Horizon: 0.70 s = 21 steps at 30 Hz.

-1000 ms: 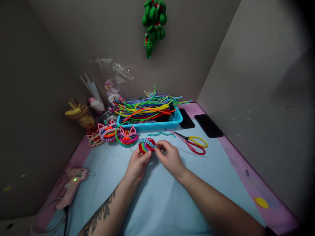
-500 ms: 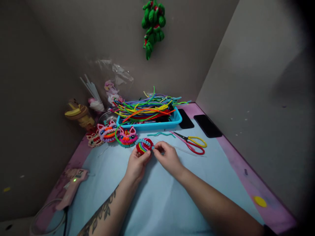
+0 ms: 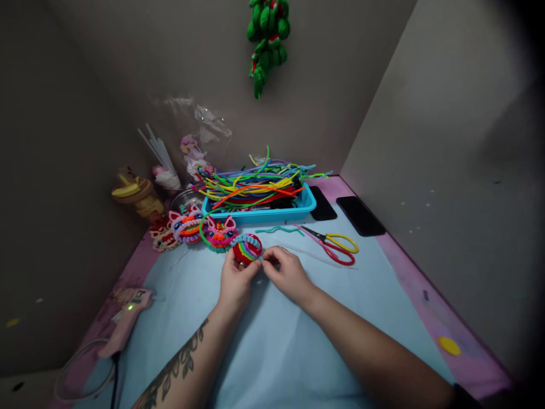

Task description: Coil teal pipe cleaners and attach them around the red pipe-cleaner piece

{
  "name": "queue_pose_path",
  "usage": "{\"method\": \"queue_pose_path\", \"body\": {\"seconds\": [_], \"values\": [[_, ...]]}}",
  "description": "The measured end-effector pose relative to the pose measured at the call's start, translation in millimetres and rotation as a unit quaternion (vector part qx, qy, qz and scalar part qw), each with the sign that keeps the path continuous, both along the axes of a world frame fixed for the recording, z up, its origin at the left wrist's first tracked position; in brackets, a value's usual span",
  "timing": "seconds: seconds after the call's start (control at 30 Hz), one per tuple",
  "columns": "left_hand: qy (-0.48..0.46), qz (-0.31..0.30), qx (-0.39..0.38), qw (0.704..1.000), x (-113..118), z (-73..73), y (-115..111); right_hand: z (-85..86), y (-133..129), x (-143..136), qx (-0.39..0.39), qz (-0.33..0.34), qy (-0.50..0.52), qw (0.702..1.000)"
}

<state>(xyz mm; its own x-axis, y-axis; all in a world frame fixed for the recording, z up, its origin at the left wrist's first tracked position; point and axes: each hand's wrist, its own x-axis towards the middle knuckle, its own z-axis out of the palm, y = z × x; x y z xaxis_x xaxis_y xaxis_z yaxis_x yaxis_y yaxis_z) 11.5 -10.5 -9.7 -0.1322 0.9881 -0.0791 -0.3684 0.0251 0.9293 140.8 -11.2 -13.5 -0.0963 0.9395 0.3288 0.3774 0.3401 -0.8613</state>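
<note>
A round red pipe-cleaner piece [image 3: 247, 249] with rainbow arcs and a light blue coiled edge is gripped in my left hand [image 3: 237, 277], thumb along its lower rim. At the lower right of that piece, the thumb and index finger of my right hand [image 3: 289, 272] pinch the end of its light blue pipe cleaner. Just behind my left hand sit a pink-eared pipe-cleaner animal head [image 3: 220, 234] and a purple one [image 3: 187, 226]. Right of my hands lie scissors [image 3: 334, 245] with one yellow and one red handle, blades partly spread.
Behind my hands stands a blue tray [image 3: 259, 216] heaped with pipe cleaners [image 3: 255, 184]. Two dark phones [image 3: 360, 216] lie to its right. A pink glue gun [image 3: 128, 321] with a lit green light rests at the left, its cable trailing forward. Green decorations [image 3: 267, 45] hang on the wall.
The red piece has turned in my left hand and shows more of its face. My right fingers have shifted slightly left and down along with the blue end.
</note>
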Motion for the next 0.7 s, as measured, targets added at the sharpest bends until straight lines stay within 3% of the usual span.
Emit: {"method": "queue_pose_path", "body": {"seconds": [0.37,0.7], "values": [[0.142,0.012,0.077,0.987,-1.0,-2.4,-0.1,-7.1,1.8,-2.1,-0.043,-0.005,-0.037,0.998],[0.117,0.01,0.047,0.992,-1.9,-0.5,2.5,-9.7,7.1,-0.5,-0.167,0.007,0.032,0.985]]}}
